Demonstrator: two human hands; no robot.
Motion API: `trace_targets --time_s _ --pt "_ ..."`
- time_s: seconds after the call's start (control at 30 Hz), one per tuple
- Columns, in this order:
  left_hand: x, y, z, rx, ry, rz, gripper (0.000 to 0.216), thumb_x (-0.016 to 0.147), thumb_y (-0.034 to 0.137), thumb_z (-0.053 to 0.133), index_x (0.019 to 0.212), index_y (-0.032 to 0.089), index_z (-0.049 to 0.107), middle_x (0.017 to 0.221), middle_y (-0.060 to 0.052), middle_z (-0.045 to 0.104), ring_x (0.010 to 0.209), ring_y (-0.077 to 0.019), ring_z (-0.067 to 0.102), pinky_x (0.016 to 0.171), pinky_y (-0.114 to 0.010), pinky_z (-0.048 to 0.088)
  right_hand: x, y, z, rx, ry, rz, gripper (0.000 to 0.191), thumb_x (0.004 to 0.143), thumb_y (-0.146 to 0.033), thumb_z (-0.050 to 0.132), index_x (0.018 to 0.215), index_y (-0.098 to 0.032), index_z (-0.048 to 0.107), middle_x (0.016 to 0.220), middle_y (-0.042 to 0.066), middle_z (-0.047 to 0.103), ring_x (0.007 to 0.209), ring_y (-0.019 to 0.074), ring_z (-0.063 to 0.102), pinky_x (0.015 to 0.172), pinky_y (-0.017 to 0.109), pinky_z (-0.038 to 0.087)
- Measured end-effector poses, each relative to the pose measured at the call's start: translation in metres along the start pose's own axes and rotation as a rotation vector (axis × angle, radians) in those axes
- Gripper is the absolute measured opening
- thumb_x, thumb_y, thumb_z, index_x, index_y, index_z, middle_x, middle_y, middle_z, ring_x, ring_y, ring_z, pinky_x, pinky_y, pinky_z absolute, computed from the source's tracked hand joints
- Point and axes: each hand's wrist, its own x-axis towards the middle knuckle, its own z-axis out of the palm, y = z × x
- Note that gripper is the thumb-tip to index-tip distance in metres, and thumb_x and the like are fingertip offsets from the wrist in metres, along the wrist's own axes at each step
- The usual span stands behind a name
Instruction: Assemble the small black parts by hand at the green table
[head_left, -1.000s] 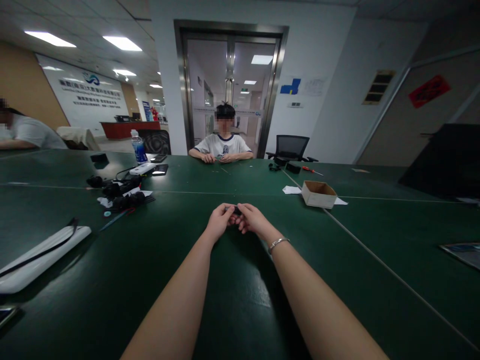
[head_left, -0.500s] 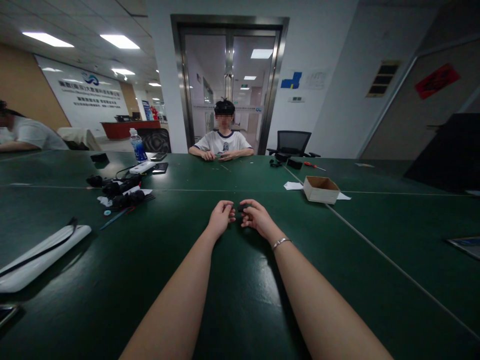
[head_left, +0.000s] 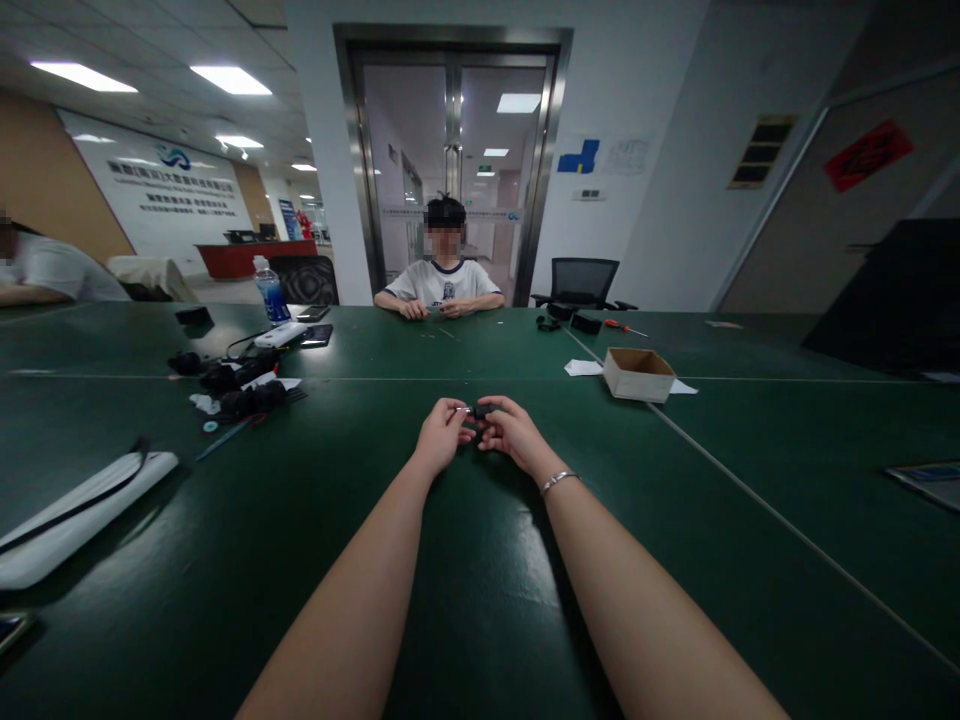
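- Since half a second ago the two hands have closed the small gap between them, and the fingertips now meet again over the middle of the green table (head_left: 480,600).
- Right hand (head_left: 511,432): thumb and fingers are curled and clamped on a small black part (head_left: 482,410), held just above the tabletop. A thin silver bracelet (head_left: 559,481) sits on that wrist.
- Left hand (head_left: 441,434): thumb and forefinger are pinched together at the left end of the part. A tiny pale glint shows there, too small to tell what it is. The other fingers are folded under.
- The part lies between both hands' fingertips, straight ahead of the wearer and well short of the table seam beyond.
- To the right and farther off stands an open cardboard box (head_left: 637,373), with a white paper slip (head_left: 582,367) just beside it.
- Farther back on that side lies a red-handled screwdriver (head_left: 622,326).
- On the left is a heap of black gear (head_left: 240,386), and behind it a water bottle (head_left: 263,289).
- Nearer on the left lies a long white case (head_left: 75,500) with a black strap across it.
- Across the table sits a person in a white T-shirt (head_left: 441,283), hands together on the tabletop. Another person's sleeve (head_left: 45,280) shows at the far left edge.
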Motion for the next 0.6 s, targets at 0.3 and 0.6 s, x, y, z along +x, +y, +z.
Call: trace_targets --time_s 0.3,0.6 --pt "-0.0004 -0.0003 0.0010 0.036 -0.013 0.011 0.014 0.087 0.026 0.060 0.093 0.015 0.053 0.074 -0.003 0.066 0.050 -0.0075 0.059 0.049 -0.016 0.048 0.0010 0.0003 0.0006 0.008 0.001 0.011 0.026 0.076 -0.011 0.052 0.100 -0.020 0.056 0.061 -0.003 0.056 0.046 0.0108 0.055 0.048 0.026 0.057" --pt "0.0001 -0.0018 0.0007 0.056 -0.021 0.014 0.008 0.090 0.022 0.054 0.093 0.014 0.053 0.076 -0.004 0.067 0.052 -0.0090 0.062 0.049 -0.017 0.048 0.0017 0.0006 0.0001 0.006 -0.003 0.008 0.026 0.077 -0.011 0.051 0.101 -0.019 0.056 0.060 -0.003 0.056 0.046 0.0110 0.056 0.048 0.027 0.058"
